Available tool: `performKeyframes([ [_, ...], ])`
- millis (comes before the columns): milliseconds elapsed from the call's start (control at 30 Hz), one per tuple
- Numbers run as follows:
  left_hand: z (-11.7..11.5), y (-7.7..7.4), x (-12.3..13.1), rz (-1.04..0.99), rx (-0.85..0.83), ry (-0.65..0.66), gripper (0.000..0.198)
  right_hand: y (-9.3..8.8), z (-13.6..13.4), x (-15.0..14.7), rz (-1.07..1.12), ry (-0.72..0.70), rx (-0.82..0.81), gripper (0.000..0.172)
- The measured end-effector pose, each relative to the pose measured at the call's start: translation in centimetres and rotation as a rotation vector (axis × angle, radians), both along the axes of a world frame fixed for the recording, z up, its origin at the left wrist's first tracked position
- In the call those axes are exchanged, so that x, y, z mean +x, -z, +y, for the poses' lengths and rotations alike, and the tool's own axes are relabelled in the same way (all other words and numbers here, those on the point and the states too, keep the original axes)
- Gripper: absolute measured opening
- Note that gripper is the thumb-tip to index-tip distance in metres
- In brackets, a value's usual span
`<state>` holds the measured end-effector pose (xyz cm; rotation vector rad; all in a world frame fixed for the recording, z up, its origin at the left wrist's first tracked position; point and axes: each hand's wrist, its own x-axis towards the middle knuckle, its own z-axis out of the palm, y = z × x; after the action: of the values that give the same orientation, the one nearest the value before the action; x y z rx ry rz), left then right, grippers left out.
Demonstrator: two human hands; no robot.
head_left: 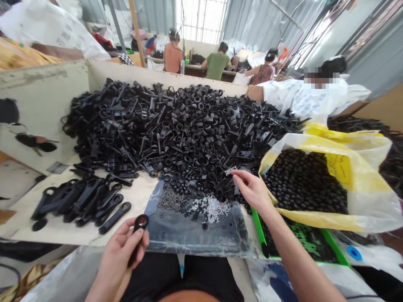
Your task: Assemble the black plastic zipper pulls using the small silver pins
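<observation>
My left hand (121, 251) is closed on a black plastic handle piece (138, 228) with a ring end, held near the table's front edge. My right hand (252, 188) reaches forward to the edge of the big heap of black plastic parts (182, 130), its thumb and forefinger pinched on something small I cannot make out. Just below that hand, small silver screws (209, 207) and darker screws (171, 200) lie on a dark sheet (195, 233).
A row of finished black handles (82, 201) lies at the left on the table. A yellow bag of small black round parts (305, 180) stands at the right, above a green tray (258, 235). A person in white (302, 98) works opposite; others sit farther back.
</observation>
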<state>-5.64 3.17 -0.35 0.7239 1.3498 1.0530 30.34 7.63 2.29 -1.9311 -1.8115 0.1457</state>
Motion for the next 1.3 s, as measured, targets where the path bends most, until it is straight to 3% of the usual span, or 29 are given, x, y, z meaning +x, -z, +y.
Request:
performKeyframes([
  [167,0.0,-0.1,3.8,-0.185,-0.021,0.087,0.049,-0.3,3.6,1.0,-0.216,-0.148,-0.065,0.022],
  [367,1.0,0.1,7.3,-0.361,-0.051,0.023,0.048,0.2,4.8,1.6,-0.315,-0.268,-0.096,0.018],
  [500,1.1,0.1,7.4,-0.478,-0.071,0.084,0.043,1.2,4.7,3.3,-0.412,-0.345,0.014,0.020],
  [567,0.9,-0.2,7.1,-0.485,-0.087,0.096,0.041,1.0,4.2,3.5,-0.403,-0.331,0.144,0.025],
  [667,0.5,-0.6,6.8,-0.437,-0.085,0.097,0.041,-0.3,2.7,1.8,-0.262,-0.183,0.380,0.034],
  [733,0.4,-0.7,6.9,-0.379,-0.048,0.089,0.040,-1.1,1.2,-0.9,-0.125,-0.151,0.411,0.032],
  [833,0.3,-0.5,7.4,-0.291,0.038,0.074,0.038,-0.8,-1.1,-6.7,0.070,-0.349,0.282,0.022],
  [1000,0.2,0.2,7.8,-0.282,0.162,0.065,0.036,2.0,-2.7,-14.6,0.346,-0.333,0.118,0.022],
  [1200,0.2,0.4,7.1,-0.526,0.050,-0.085,0.035,3.8,-2.2,-16.7,0.883,-0.303,-0.149,0.028],
  [1300,0.2,0.4,6.9,-0.573,0.034,-0.098,0.037,4.5,-2.5,-16.7,0.950,-0.250,-0.183,0.032],
])
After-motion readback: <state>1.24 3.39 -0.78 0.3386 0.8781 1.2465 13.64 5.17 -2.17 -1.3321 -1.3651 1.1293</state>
